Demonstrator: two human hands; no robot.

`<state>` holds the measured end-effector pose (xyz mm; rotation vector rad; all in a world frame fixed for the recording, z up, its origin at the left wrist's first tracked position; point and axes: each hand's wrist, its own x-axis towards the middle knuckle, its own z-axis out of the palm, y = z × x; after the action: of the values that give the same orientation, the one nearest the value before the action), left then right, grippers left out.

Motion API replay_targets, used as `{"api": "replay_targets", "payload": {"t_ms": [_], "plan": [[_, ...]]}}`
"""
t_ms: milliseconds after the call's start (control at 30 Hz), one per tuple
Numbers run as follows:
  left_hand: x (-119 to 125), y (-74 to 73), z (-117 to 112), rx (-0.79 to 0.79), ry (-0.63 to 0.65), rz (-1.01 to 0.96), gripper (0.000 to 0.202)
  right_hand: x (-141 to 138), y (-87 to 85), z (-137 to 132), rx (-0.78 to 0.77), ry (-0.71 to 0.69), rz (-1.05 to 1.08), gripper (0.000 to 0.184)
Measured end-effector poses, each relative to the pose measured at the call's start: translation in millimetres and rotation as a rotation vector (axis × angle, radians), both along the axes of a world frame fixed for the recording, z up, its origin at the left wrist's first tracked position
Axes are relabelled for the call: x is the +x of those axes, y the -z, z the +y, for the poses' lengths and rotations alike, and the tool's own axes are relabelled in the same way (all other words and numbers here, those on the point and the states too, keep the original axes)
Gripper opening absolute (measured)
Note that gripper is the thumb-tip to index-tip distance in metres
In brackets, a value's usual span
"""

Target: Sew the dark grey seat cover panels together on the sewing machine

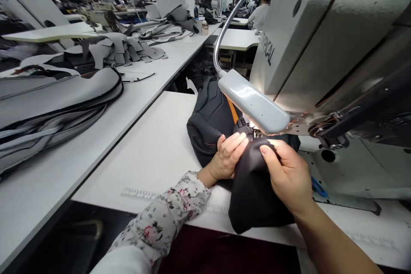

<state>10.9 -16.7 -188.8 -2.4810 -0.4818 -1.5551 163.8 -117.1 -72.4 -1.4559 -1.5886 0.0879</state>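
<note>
A black fabric piece (253, 192) with an orange strip (232, 111) lies bunched under the head of a sewing machine (289, 38). My left hand (228, 156) is closed on the fabric just left of the needle area, fingers curled over it. On the right, my right hand (287, 171) pinches a fold of the same fabric between thumb and fingers, close in front of the needle. The fabric's front part hangs down toward the table's near edge. The lamp head (255, 102) partly hides the needle and presser foot.
A flexible lamp neck (221, 38) arches above the work. Blue-handled snips (319, 186) lie by the machine base. A ruler strip (139, 192) runs along the white table (138, 154). Grey padded pieces (58, 102) and cut fabric (118, 49) cover the left table. A person (259, 15) sits further back.
</note>
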Motion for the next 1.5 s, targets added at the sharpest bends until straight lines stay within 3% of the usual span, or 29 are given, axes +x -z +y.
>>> {"api": "replay_targets", "payload": {"t_ms": [100,200,367,500,600,800,933,1133,1333,1500], "plan": [[-7.9,-6.1,-6.4,0.047,0.069,0.01,0.045,21.2,18.3,-5.9,-0.045,0.14,-0.045,0.019],[-14.2,-13.8,-15.7,0.076,0.136,0.044,0.033,32.0,33.9,-9.3,-0.151,0.159,0.14,0.022],[-13.2,-32.6,-4.9,0.046,0.221,0.008,0.024,28.4,25.5,-12.9,-0.42,-0.061,0.747,0.034],[-10.3,-36.4,-3.4,0.027,0.275,-0.006,0.028,29.5,12.3,-21.3,-0.625,-0.225,0.82,0.063],[-10.1,-32.3,-14.3,-0.01,0.28,0.056,0.031,30.6,11.0,-25.2,-0.768,-0.317,0.856,0.055],[-7.0,-40.5,-26.1,-0.015,0.175,0.044,0.02,19.6,10.7,-16.0,-0.556,-0.162,1.122,0.036],[-5.9,-49.9,-22.2,0.03,0.206,0.021,0.011,22.0,11.7,-12.5,-0.497,-0.102,1.045,0.036],[-18.5,-66.9,-21.2,-0.003,0.235,0.146,0.009,35.5,8.6,-5.0,-0.458,0.059,0.469,0.028],[-26.6,-79.8,-19.9,-0.083,0.251,0.246,0.026,44.4,6.2,4.3,-0.381,0.025,0.178,0.032],[-27.4,-81.2,-17.3,-0.077,0.267,0.272,0.029,52.4,12.9,-2.9,-0.39,0.013,0.127,0.034]]}}
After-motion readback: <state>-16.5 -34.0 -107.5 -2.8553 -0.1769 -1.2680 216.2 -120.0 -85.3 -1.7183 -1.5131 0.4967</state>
